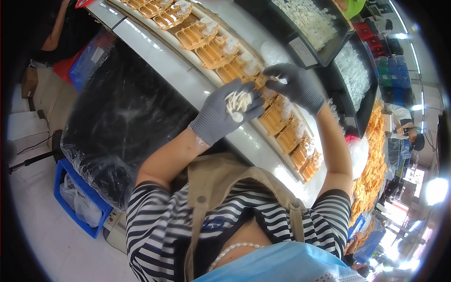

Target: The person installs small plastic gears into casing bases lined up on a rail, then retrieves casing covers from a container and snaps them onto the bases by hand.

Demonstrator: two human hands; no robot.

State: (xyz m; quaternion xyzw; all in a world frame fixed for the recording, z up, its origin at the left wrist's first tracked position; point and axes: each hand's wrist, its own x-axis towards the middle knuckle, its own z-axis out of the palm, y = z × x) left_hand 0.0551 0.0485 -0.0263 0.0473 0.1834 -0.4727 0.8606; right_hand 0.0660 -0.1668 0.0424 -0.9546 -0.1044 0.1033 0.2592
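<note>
My left hand [226, 110], in a grey glove, is palm up with its fingers spread and holds a small pile of white plastic pieces [238, 103]. My right hand [297, 85], also gloved in grey, is just to the right, over the row of orange plastic trays [211, 52]. Its thumb and forefinger curve toward each other near one tray; whether a small piece is between them is too small to tell. Clear round parts [230, 45] sit at the right end of the trays.
Black bins of white pieces [310, 23] and clear parts [351, 77] stand beyond the trays. A black plastic-covered surface [124, 113] is at left, with a blue crate [84, 199] below. Orange parts [371, 160] are heaped at right. A co-worker's arm [55, 28] shows upper left.
</note>
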